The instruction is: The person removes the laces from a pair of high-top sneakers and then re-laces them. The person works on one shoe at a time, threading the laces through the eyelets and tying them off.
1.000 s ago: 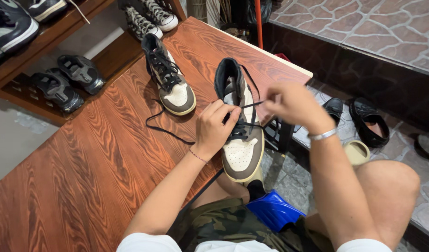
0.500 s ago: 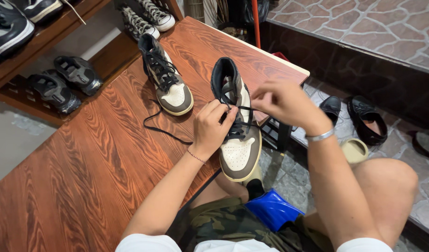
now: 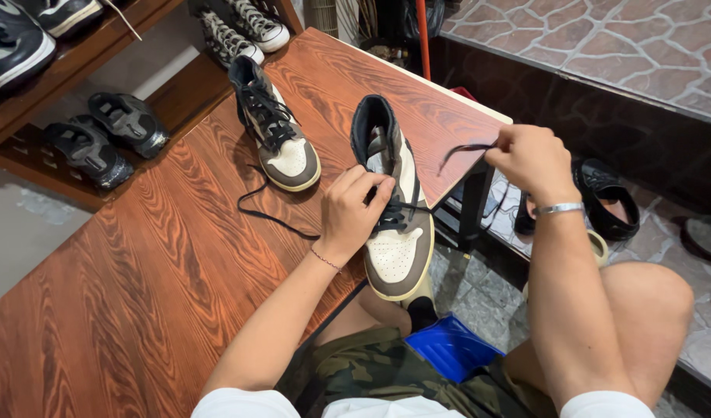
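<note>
Two hands are engaged: left hand (image 3: pixel 354 210) pressed closed on the stiff sneaker (image 3: pixel 393 203), right hand (image 3: pixel 529 159) pinching the limp, thin lace (image 3: pixel 462 149) by its end.

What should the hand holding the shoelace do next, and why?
Probably bring the lace end back to the next empty eyelet. The right hand has the black lace pulled out sideways, while the left hand steadies the high-top shoe.
</note>
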